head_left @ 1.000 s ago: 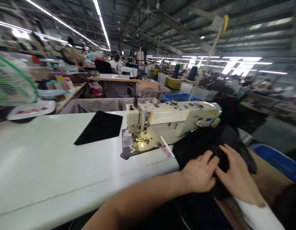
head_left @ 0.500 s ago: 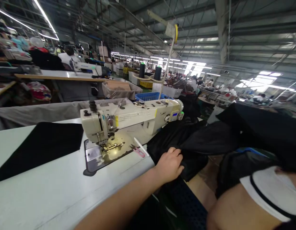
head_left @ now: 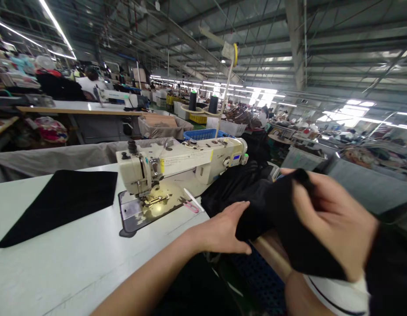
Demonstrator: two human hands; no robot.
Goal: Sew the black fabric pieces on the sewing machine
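Note:
My right hand (head_left: 341,219) grips a fold of black fabric (head_left: 285,219), raised at the right and slightly blurred. My left hand (head_left: 223,228) is open, thumb apart from the fingers, its fingertips against the bunched black fabric (head_left: 233,184) at the table's right end. Left of it stands the sewing machine (head_left: 180,160), its lamp lit over the needle plate. Pink-handled thread snips (head_left: 191,206) and a white pen-like stick (head_left: 193,199) lie on the machine bed. A flat black fabric piece (head_left: 65,202) lies on the white table (head_left: 75,263) at the left.
Behind the machine stand a blue basket (head_left: 203,134) and two black thread cones (head_left: 213,104) on a stand. A blue perforated crate (head_left: 256,281) is low beneath my hands. Grey bins (head_left: 371,175) stand at the right. A person in white (head_left: 90,83) sits at another table.
My right hand has come into view from the right, lifting black fabric towards the middle. My left hand's fingers have straightened and its thumb has spread away from the cloth.

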